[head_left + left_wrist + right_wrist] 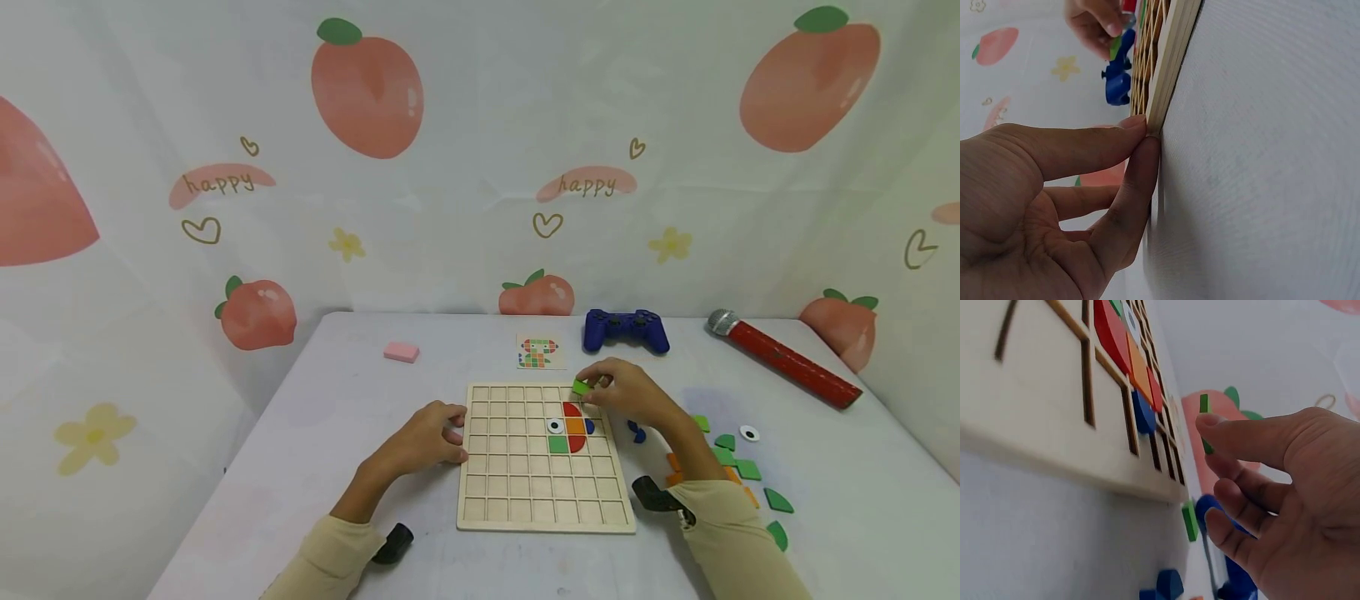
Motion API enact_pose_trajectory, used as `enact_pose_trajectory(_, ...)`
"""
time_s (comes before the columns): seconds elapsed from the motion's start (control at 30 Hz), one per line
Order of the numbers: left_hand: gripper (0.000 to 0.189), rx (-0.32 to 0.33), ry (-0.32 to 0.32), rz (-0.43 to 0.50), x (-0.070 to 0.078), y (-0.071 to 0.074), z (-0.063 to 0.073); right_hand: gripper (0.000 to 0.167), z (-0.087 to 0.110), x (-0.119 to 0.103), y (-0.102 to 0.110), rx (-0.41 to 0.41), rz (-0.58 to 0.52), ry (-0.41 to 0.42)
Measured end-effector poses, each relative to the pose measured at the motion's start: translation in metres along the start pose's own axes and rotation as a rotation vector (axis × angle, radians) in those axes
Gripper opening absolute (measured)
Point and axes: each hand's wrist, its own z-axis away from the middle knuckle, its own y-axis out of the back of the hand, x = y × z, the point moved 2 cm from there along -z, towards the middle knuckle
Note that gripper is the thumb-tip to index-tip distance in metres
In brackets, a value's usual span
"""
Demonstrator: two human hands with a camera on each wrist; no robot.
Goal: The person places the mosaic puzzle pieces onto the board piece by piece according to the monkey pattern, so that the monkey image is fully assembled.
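A wooden grid board (495, 487) lies on the table. My left hand (423, 437) is at its left side; in the left wrist view the thumb and index fingertips pinch the board edge (1169, 69). Over the board's far edge, my right hand (626, 390) holds a light green tile (581, 387) between thumb and index finger, raised off the grid in the right wrist view. Set in the grid are a round eye piece (555, 426), a green square (558, 445), an orange square (574, 426), red curved pieces (572, 409) and a blue half-round (589, 427).
Behind the board lie a pattern card (540, 352), a blue game controller (626, 331) and a pink block (401, 352). A red microphone (795, 362) is at the far right. Loose green pieces (747, 470), another eye piece (749, 433) and blue pieces (637, 432) are scattered right of the board.
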Motion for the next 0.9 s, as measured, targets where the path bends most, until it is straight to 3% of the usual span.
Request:
enact_pose_trajectory(0.4,0.063,-0.002,-0.006,-0.005,0.0,0.0,-0.001,0.03,-0.003,-0.017,-0.016,-0.068,-0.022,0.111)
enact_pose_trajectory(0.77,0.064,-0.005,-0.006,-0.008,0.0,0.0,-0.001,0.026,-0.003,-0.027,-0.027,-0.124,-0.032,0.123)
enact_pose_trajectory(0.9,0.054,-0.008,-0.014,-0.015,0.0,0.001,-0.001,0.026,-0.003,-0.029,-0.03,-0.126,-0.029,0.118)
